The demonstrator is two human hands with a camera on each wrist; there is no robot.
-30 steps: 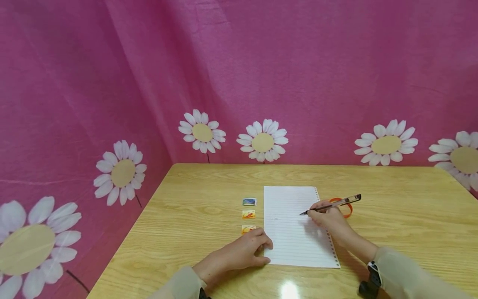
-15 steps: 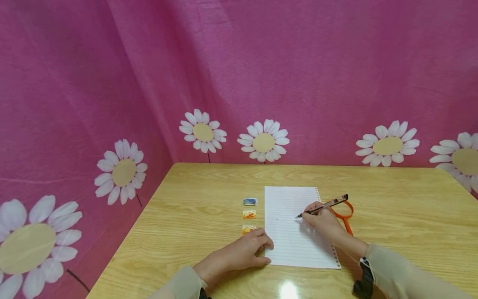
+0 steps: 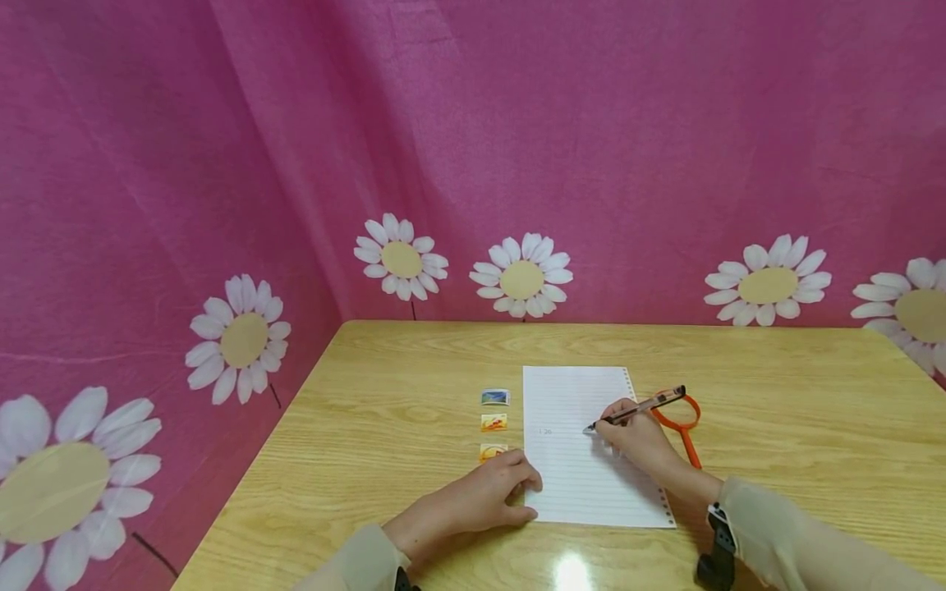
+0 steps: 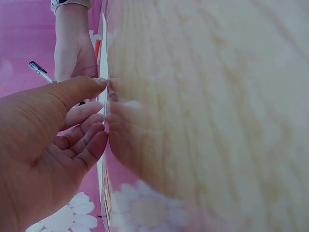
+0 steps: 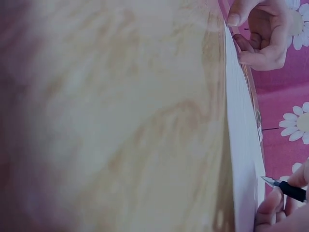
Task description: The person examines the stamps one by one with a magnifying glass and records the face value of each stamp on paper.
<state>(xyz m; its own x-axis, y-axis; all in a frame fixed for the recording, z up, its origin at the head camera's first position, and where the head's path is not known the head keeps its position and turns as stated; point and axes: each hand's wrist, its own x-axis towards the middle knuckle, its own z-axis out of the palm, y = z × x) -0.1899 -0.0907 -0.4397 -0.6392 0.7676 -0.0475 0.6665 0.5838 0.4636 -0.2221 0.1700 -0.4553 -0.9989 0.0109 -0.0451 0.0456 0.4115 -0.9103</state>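
A sheet of lined paper (image 3: 576, 484) with holes along its right edge lies on the table. My right hand (image 3: 641, 442) pinches a black-tipped pen (image 3: 652, 403), its tip at the middle of the sheet. Seen from the right wrist, the point of the pen (image 5: 285, 187) is close to the paper (image 5: 241, 121); whether it touches is unclear. My left hand (image 3: 491, 494) rests at the sheet's lower left edge, fingers relaxed and bent, fingertips on the paper. Small faint writing, perhaps digits, stands near the left margin.
Three small picture stamps or cards, a blue one (image 3: 495, 397), a yellow one (image 3: 493, 423) and another yellow one (image 3: 493, 451), form a column left of the paper. An orange-red magnifying glass (image 3: 691, 449) lies right of the sheet, behind my right hand. A pink flowered curtain (image 3: 621, 164) hangs behind the table.
My right hand and the pen have shifted left and slightly nearer me across the paper, uncovering more of the magnifying glass. My left hand has stayed in place.
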